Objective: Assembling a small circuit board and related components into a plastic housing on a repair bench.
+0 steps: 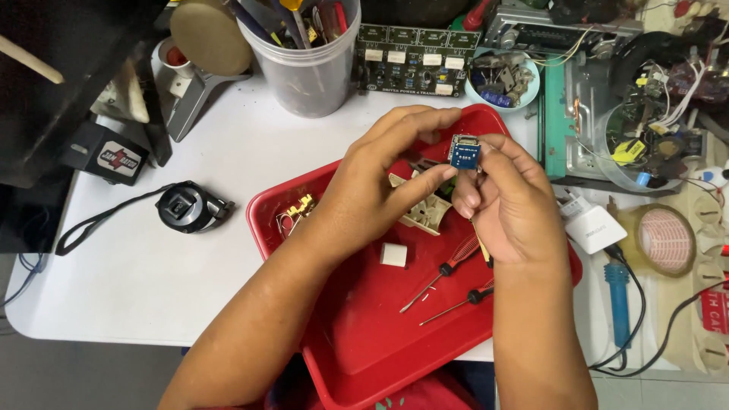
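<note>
1. While both hands meet above the red tray (357,349), the right hand (509,201) has its grip closed on a small blue circuit board (464,152), pinched by its edges between thumb and fingertips, probably so that its face stays uncovered.
2. The left hand (380,182) curls in from the other side; its forefinger and thumb reach toward the board's near edge, as if to steady it. Whether they actually touch it, or grasp anything, cannot be told.
3. The board is lifted clear of the tray, its flat face turned up toward the camera. Its long axis runs roughly away from the person, with a metal part at the far end.
4. Beneath the hands, in the tray, lie a cream plastic housing (422,209), a small white block (393,254) and two red-handled screwdrivers (444,269), loose and within reach.
5. Farther out on the white tabletop (152,273) rest a black tape measure (186,206), a clear tub of tools (307,57), a white plug adapter (596,226), a blue soldering iron (617,292) and a roll of tape (664,239).
</note>
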